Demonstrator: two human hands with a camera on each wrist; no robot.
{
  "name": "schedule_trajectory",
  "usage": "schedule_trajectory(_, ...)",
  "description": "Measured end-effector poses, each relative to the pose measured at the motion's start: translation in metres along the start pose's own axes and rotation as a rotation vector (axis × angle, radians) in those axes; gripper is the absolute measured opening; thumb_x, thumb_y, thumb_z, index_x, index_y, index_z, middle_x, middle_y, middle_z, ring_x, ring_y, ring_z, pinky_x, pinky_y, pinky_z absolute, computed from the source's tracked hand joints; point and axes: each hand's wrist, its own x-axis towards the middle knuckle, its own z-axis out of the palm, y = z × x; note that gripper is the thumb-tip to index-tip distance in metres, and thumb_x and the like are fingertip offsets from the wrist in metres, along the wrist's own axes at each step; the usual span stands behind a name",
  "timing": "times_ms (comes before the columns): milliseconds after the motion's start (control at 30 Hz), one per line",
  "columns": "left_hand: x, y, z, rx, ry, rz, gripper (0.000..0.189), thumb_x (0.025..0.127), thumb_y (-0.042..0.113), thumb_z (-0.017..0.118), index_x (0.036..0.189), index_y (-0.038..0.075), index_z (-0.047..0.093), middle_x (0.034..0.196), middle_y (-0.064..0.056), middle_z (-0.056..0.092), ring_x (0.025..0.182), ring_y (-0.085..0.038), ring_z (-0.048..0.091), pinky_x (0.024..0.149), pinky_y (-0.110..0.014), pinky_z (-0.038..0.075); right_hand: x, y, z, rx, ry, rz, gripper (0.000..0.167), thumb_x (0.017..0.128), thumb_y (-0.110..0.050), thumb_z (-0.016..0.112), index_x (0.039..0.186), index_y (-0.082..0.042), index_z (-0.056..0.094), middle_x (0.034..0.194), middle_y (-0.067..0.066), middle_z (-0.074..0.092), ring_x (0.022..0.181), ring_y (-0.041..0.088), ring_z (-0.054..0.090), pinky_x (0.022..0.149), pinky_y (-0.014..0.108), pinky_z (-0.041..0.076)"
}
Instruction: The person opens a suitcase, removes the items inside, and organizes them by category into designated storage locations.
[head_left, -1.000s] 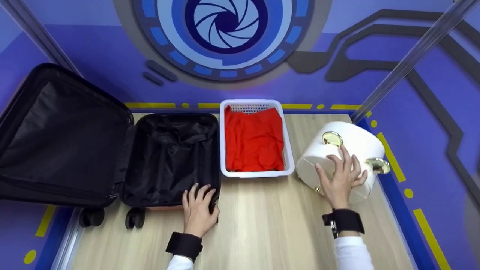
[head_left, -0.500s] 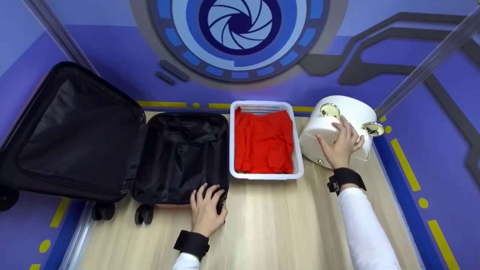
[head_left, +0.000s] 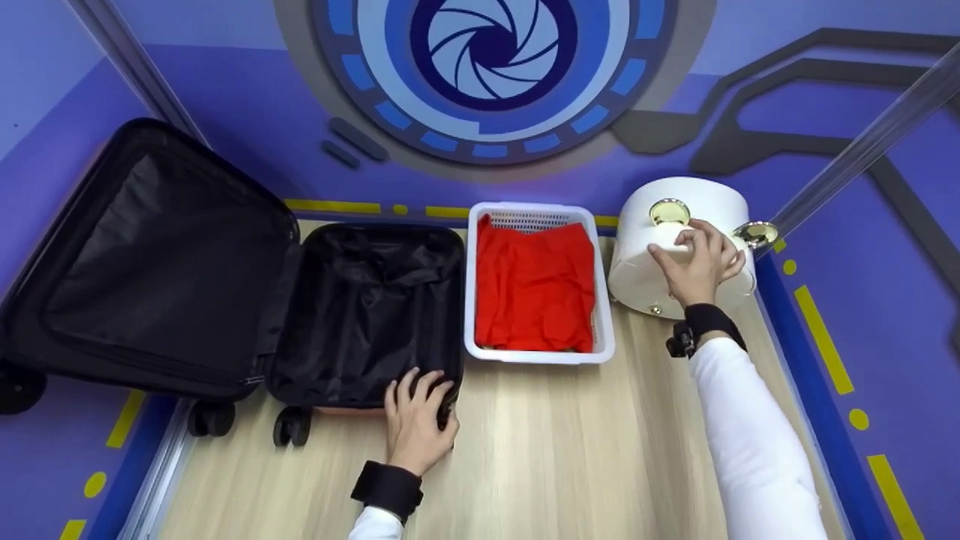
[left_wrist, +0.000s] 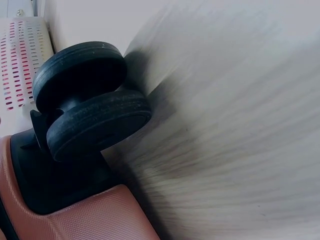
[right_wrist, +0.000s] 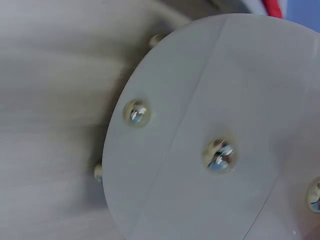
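In the head view, my left hand (head_left: pixel 421 420) lies at the front right corner of the open black-lined suitcase (head_left: pixel 367 322), fingers bent over its rim. A black double wheel (left_wrist: pixel 95 125) and the pink shell (left_wrist: pixel 95 217) show in the left wrist view. My right hand (head_left: pixel 701 262) grips the upper front edge of a round white box (head_left: pixel 645 277), between its gold round ears (head_left: pixel 670 212). The right wrist view shows the box's flat white face (right_wrist: pixel 190 90) with gold knobs (right_wrist: pixel 220 155); most of the right hand is out of that view.
A white basket (head_left: pixel 541 358) holding red cloth (head_left: pixel 536 289) stands between the suitcase and the box. The raised suitcase lid (head_left: pixel 165 277) leans at the left wall. Printed purple walls (head_left: pixel 247 97) enclose the wooden tabletop (head_left: pixel 555 450) at the back and sides.
My right hand and the white box have moved away toward the back right corner, and the box's tilt has lessened. The left hand keeps its place on the suitcase rim. The head view shifts slightly.
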Motion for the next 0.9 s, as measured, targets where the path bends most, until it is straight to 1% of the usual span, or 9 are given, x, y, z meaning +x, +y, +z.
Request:
schedule_trajectory(100,-0.002,0.001,0.0,0.0,0.003,0.001,0.044,0.08,0.021,0.081,0.124,0.019,0.075,0.139,-0.003,0.065,0.141,-0.039,0.046,0.117,-0.066,0.026,0.008,-0.004,0.002,-0.002,0.002,0.047,0.052,0.08,-0.045,0.087,0.094,-0.004,0.059,0.147,0.012,0.055,0.143,0.042,0.033,0.124,0.057,-0.012)
schedule_trajectory(200,-0.003,0.002,0.001,0.003,0.002,0.006,0.044,0.081,0.022,0.08,0.124,0.019,0.075,0.139,-0.003,0.065,0.141,-0.039,0.046,0.116,-0.066,0.026,0.014,-0.004,0.003,-0.019,0.015,0.06,0.051,0.08,-0.044,0.087,0.091,-0.003,0.058,0.144,0.012,0.057,0.142,0.041,0.034,0.125,0.056,-0.01)
schedule_trajectory(300,-0.004,0.003,0.001,0.003,-0.001,0.015,0.044,0.081,0.022,0.08,0.125,0.02,0.075,0.139,-0.002,0.064,0.141,-0.038,0.046,0.116,-0.066,0.026,0.013,0.0,0.002,-0.072,0.025,0.07,0.049,0.081,-0.041,0.084,0.095,-0.004,0.055,0.145,0.01,0.056,0.142,0.039,0.035,0.125,0.056,-0.008)
schedule_trajectory(400,-0.004,0.004,0.001,-0.005,-0.009,0.024,0.045,0.081,0.021,0.08,0.125,0.019,0.075,0.14,-0.002,0.064,0.141,-0.038,0.046,0.117,-0.065,0.026,0.01,0.004,-0.002,-0.136,0.039,0.088,0.05,0.082,-0.039,0.08,0.103,-0.005,0.051,0.144,0.011,0.053,0.141,0.038,0.035,0.126,0.056,-0.008)
schedule_trajectory(500,-0.003,0.005,0.001,-0.009,-0.016,0.032,0.044,0.081,0.022,0.079,0.125,0.02,0.075,0.14,-0.002,0.064,0.141,-0.037,0.046,0.117,-0.064,0.025,0.008,0.007,-0.007,-0.172,0.044,0.1,0.05,0.084,-0.038,0.077,0.108,-0.006,0.048,0.143,0.012,0.049,0.14,0.039,0.035,0.126,0.056,-0.008)
schedule_trajectory(600,-0.002,0.005,0.001,-0.006,-0.014,0.044,0.043,0.082,0.023,0.079,0.125,0.02,0.075,0.139,-0.002,0.064,0.14,-0.038,0.046,0.117,-0.064,0.026,0.006,0.008,-0.012,-0.18,0.03,0.104,0.047,0.085,-0.036,0.075,0.108,-0.006,0.049,0.144,0.013,0.047,0.141,0.04,0.033,0.126,0.057,-0.009)
schedule_trajectory(767,0.001,0.003,0.002,0.002,-0.001,0.056,0.043,0.081,0.024,0.079,0.124,0.019,0.075,0.139,-0.003,0.065,0.139,-0.039,0.047,0.115,-0.065,0.028,0.011,0.004,-0.013,-0.163,-0.003,0.115,0.039,0.085,-0.031,0.074,0.106,-0.005,0.054,0.147,0.014,0.047,0.143,0.04,0.032,0.126,0.058,-0.01)
schedule_trajectory(833,0.003,0.002,0.001,0.006,-0.004,0.056,0.043,0.081,0.025,0.079,0.124,0.019,0.075,0.138,-0.004,0.065,0.139,-0.039,0.048,0.115,-0.066,0.029,0.014,-0.001,-0.013,-0.156,-0.039,0.132,0.037,0.085,-0.03,0.073,0.106,-0.005,0.054,0.149,0.014,0.045,0.145,0.041,0.031,0.126,0.059,-0.011)
schedule_trajectory(900,0.004,0.001,-0.001,0.014,-0.024,0.047,0.042,0.082,0.025,0.079,0.124,0.019,0.075,0.138,-0.004,0.065,0.139,-0.038,0.047,0.115,-0.066,0.03,0.017,-0.007,-0.015,-0.135,-0.097,0.147,0.037,0.087,-0.029,0.071,0.109,-0.003,0.055,0.152,0.016,0.043,0.147,0.041,0.03,0.126,0.061,-0.013)
